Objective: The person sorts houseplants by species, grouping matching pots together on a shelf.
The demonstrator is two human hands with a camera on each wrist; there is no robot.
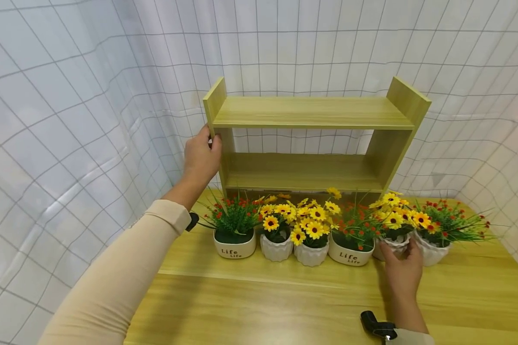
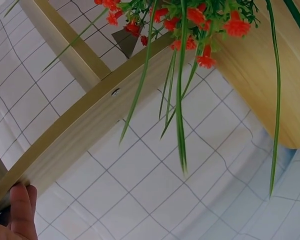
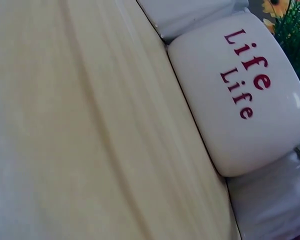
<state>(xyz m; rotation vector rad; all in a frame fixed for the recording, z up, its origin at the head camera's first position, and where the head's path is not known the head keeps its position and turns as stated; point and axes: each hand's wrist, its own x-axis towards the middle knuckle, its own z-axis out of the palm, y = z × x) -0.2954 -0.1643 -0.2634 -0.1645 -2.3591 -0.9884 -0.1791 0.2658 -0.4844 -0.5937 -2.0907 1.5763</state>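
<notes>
In the head view my left hand [image 1: 200,155] grips the left side panel of a two-tier wooden shelf [image 1: 306,111], fingers behind and thumb in front. The left wrist view shows my fingers [image 2: 22,207] at the edge of that panel [image 2: 77,127]. My right hand [image 1: 402,275] holds a white ridged pot [image 1: 395,246] of yellow flowers between thumb and fingers. On its left stands a white oval pot [image 1: 351,254] marked "Life", with red flowers. The right wrist view shows this lettered pot [image 3: 240,100]; the right hand is outside that view.
Along the shelf's front stand another "Life" pot [image 1: 235,249], two ridged pots of yellow flowers [image 1: 276,250] [image 1: 311,255], and at the right a white pot [image 1: 432,251] with red flowers. All are on a wooden table [image 1: 259,302]. Checked curtain [image 1: 311,48] surrounds it.
</notes>
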